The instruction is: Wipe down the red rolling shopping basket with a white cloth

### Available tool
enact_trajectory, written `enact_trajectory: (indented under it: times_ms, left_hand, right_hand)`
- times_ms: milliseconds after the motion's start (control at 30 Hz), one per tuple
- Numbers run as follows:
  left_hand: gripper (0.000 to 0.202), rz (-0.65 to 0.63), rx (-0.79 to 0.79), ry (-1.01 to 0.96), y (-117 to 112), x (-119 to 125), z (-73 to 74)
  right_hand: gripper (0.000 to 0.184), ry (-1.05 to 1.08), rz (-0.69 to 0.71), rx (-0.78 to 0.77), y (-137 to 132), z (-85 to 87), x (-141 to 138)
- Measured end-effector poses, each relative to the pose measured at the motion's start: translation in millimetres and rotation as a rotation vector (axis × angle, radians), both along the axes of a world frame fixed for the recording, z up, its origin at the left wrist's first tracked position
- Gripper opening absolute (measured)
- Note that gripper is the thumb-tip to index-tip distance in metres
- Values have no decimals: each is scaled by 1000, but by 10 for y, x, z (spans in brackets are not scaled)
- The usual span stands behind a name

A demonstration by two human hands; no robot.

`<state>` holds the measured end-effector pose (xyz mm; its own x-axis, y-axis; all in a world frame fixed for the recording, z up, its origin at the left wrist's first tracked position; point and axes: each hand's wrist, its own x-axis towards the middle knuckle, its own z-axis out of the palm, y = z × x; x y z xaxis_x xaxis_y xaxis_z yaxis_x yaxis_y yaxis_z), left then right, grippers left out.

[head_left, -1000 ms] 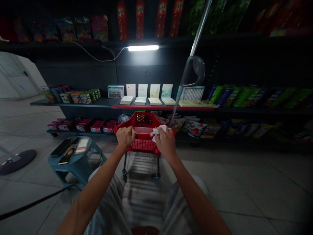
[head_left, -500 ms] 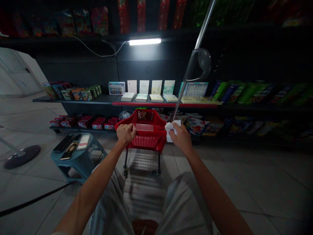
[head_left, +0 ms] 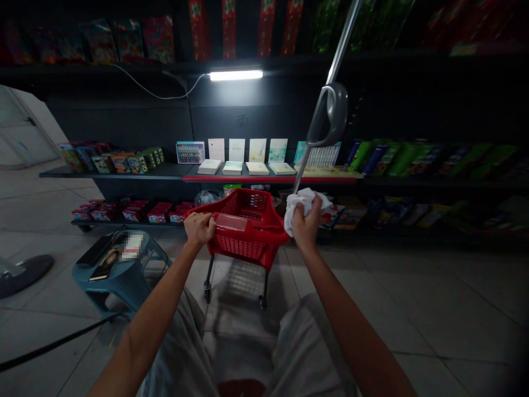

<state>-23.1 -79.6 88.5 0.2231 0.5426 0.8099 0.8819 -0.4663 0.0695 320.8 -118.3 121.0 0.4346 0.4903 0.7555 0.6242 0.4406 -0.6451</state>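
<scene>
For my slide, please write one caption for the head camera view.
The left hand grips a red shopping trolley as the right hand holds a crumpled white cloth.

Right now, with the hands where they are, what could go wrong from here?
The red shopping trolley is held only by the left hand on its rim and stands on small casters, so it might roll or tip. The white cloth bunched in the right hand could catch on the metal pole just beyond it. The black cable on the floor, beyond the blue plastic stool, may be a trip hazard.
</scene>
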Motion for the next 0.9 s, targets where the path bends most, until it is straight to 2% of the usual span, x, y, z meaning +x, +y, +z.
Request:
enact_trajectory:
  times_ms: [133,200,367,433,533,600,667,733,833,900]
  left_hand:
    - [38,-78,-35,-45,124,-112,19]
    - [40,-116,-49,-74,193,-163,21]
    - [46,-117,-15,-200,242,-167,8]
    - [45,-71,1,-292,150,-86,27]
    - [38,-46,48,-389,-153,147,106]
    - [36,-163,42,-325,-430,372,177]
    - [34,-306,23,-179,-700,623,235]
    - [31,-384,-15,-35,-897,853,260]
    - [18,-328,-43,29,-986,1058,228]
    - [14,-235,-28,3,-933,1070,183]
  right_hand:
    - [46,-8,31,70,-22,176,-69]
    - [44,-8,90,72,-43,220,-89]
    - [30,55,358,-98,-54,253,-150]
    - [29,83,382,-122,-66,269,-203]
    - [28,102,390,-103,-112,256,-309]
    - [27,129,435,-96,-149,183,-385]
    - [28,163,484,-108,-180,59,-455]
    - [28,168,511,-134,-202,-66,-515]
    - [28,126,549,-161,-215,-106,-594]
    - [28,101,567,-132,-197,31,-655]
